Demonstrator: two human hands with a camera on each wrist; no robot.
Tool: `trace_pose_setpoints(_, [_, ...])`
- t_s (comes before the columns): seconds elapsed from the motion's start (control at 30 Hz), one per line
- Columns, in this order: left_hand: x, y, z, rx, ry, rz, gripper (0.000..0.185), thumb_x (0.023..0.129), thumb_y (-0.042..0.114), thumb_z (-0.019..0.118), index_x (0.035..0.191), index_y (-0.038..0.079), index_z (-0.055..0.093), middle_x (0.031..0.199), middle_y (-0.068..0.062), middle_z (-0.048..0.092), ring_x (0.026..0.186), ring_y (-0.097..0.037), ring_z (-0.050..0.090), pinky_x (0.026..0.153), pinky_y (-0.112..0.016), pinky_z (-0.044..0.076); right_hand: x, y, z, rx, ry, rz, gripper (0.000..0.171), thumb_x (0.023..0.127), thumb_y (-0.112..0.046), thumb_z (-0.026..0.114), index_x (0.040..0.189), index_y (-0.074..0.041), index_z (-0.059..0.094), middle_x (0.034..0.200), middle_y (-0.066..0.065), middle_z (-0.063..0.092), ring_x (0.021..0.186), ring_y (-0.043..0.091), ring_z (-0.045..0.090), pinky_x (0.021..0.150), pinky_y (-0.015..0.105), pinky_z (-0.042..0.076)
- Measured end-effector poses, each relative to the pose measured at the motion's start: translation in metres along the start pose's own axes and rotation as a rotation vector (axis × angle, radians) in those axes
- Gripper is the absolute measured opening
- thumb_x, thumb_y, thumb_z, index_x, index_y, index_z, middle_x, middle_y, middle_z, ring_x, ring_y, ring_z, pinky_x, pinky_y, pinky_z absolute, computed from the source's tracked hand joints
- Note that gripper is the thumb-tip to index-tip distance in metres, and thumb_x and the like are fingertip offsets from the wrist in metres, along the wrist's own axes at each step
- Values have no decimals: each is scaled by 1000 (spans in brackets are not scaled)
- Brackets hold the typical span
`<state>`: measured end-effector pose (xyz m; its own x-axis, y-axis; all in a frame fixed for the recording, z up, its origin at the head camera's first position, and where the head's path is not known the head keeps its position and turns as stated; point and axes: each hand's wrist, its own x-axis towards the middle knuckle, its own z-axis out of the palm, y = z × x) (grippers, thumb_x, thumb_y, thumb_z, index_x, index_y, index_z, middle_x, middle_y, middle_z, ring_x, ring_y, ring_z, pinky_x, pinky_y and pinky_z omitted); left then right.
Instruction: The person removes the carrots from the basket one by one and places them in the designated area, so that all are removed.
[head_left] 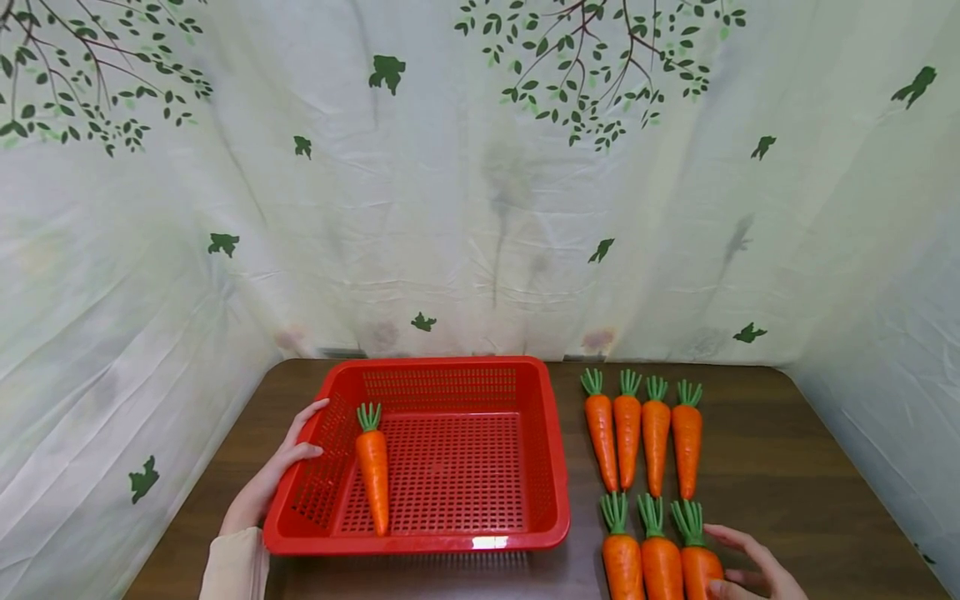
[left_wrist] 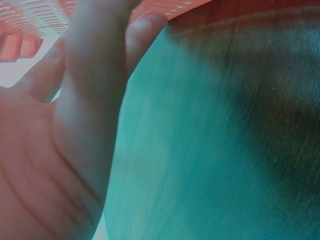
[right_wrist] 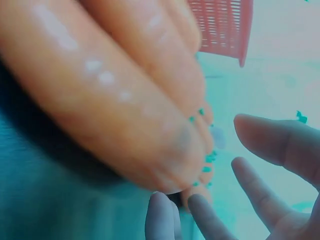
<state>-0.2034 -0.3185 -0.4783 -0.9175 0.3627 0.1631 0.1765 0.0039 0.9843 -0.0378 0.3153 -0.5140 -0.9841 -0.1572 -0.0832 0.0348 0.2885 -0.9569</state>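
Note:
My left hand point(head_left: 273, 471) holds the left side of a red plastic basket point(head_left: 450, 546), its thumb and a finger over the rim. In the left wrist view the palm point(left_wrist: 40, 165) shows close up, with fingertips against the basket wall. Inside the basket lies one orange carrot point(head_left: 373, 475) with a green top. My right hand point(head_left: 757, 575) is at the rightmost front carrot point(head_left: 701, 567), the thumb against or very near its side. In the right wrist view its fingers point(right_wrist: 260, 192) are spread apart beside a large, blurred carrot point(right_wrist: 100, 100).
Two more carrots point(head_left: 660, 567) lie left of that one, cut off by the frame. Behind them several carrots point(head_left: 656, 437) lie side by side, tops away from me. All rest on a dark wooden table point(head_left: 787, 450). A leaf-patterned white cloth point(head_left: 450, 183) hangs around the back and sides.

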Motion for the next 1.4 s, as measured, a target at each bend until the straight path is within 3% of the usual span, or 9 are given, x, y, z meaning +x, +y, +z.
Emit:
trace_pose_setpoints(0.1, [0, 0, 0, 16, 1, -5, 68, 87, -2, 40, 142, 37, 35, 126, 11, 41, 105, -7, 51, 82, -23, 46, 1, -16, 1, -74, 90, 139, 52, 89, -12, 65, 136, -4, 45, 136, 23, 40, 103, 21, 57, 72, 32, 51])
trace_pose_setpoints(0.3, [-1, 1, 0, -1, -5, -16, 67, 88, -1, 40, 144, 35, 32, 128, 10, 40, 106, -8, 51, 83, -24, 46, 5, -35, 6, -151, 194, -25, 47, 88, -4, 65, 132, 3, 48, 118, -28, 48, 102, -8, 48, 71, 26, 51])
trace_pose_setpoints(0.5, [0, 1, -1, -14, -7, -12, 67, 88, -1, 40, 145, 34, 32, 129, 9, 39, 107, -8, 51, 84, -24, 46, 13, -53, 7, -86, 121, -58, 44, 91, 0, 59, 132, 6, 45, 117, -29, 50, 96, 4, 58, 73, 26, 51])
trace_pose_setpoints(0.7, [-2, 3, 0, -8, -1, -46, 66, 89, 1, 40, 146, 33, 29, 129, 6, 38, 107, -10, 51, 84, -27, 47, 21, -77, 7, 37, 10, 27, 41, 96, -7, 53, 130, -29, 51, 114, -30, 50, 96, 11, 61, 76, 31, 52])
trace_pose_setpoints(0.8, [-4, 5, 0, -29, -19, -88, 64, 92, 3, 39, 147, 32, 24, 132, 0, 34, 109, -14, 50, 84, -33, 49, 26, -90, 11, 61, -3, 18, 40, 97, -8, 53, 129, -33, 51, 116, -27, 51, 96, 12, 61, 76, 34, 53])
trace_pose_setpoints(0.9, [-6, 6, 0, -63, -36, -138, 64, 93, 6, 40, 148, 33, 20, 133, -2, 31, 110, -17, 50, 85, -37, 49, 32, -104, 17, 48, -2, -15, 40, 97, -8, 53, 136, -16, 47, 120, -16, 52, 97, 14, 61, 75, 35, 53])
trace_pose_setpoints(1.17, [-1, 0, -1, -26, -16, 27, 70, 87, -4, 38, 146, 31, 32, 130, 7, 41, 108, -10, 51, 84, -26, 46, 49, -140, 32, 95, -49, 22, 48, 97, -18, 56, 141, -8, 39, 137, 19, 40, 104, 21, 59, 81, 39, 50])
trace_pose_setpoints(1.23, [-3, 2, -1, -63, -39, -46, 67, 90, 0, 39, 146, 34, 29, 131, 5, 39, 108, -14, 51, 84, -31, 48, 53, -146, 36, 100, -62, 1, 49, 96, -17, 56, 141, -7, 39, 137, 20, 40, 104, 24, 59, 81, 40, 50])
trace_pose_setpoints(1.4, [-5, 5, 1, -77, -34, -103, 66, 91, 2, 40, 147, 35, 26, 133, 0, 35, 109, -18, 51, 84, -35, 49, 65, -157, 47, 101, -117, -78, 48, 95, -15, 57, 140, -8, 40, 135, 22, 40, 102, 28, 59, 78, 39, 51])
